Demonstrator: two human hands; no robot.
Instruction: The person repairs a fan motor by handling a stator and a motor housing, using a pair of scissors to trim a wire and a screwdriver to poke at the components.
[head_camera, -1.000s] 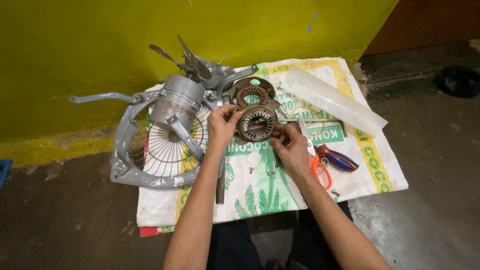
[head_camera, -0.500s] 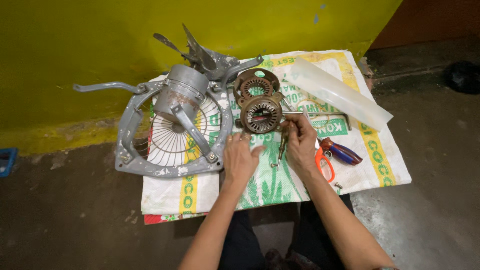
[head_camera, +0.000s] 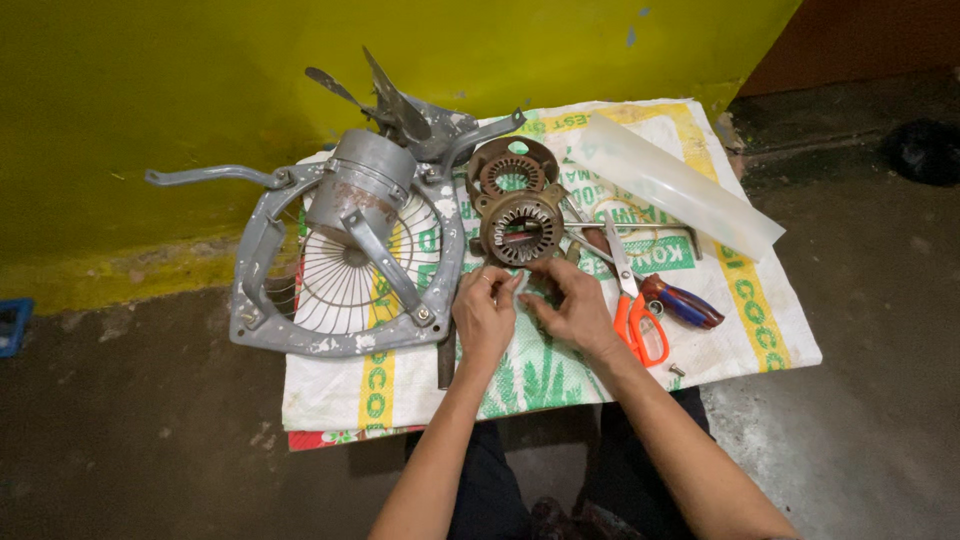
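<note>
Both hands nearer, two stators

Both hands meet just below the rusty motor ring; whatever the fingers pinch between them is too small to make out. Left hand covers the top of a dark bar lying on the sack. Right hand hides part of the sack's print. Tools behind the scissors overlap; their kinds unclear. Small object near the scissor handles, possibly a screw, too small to tell. Blue item cut off by the left edge. Dark lump at the right edge, blurred and cut off.
</note>
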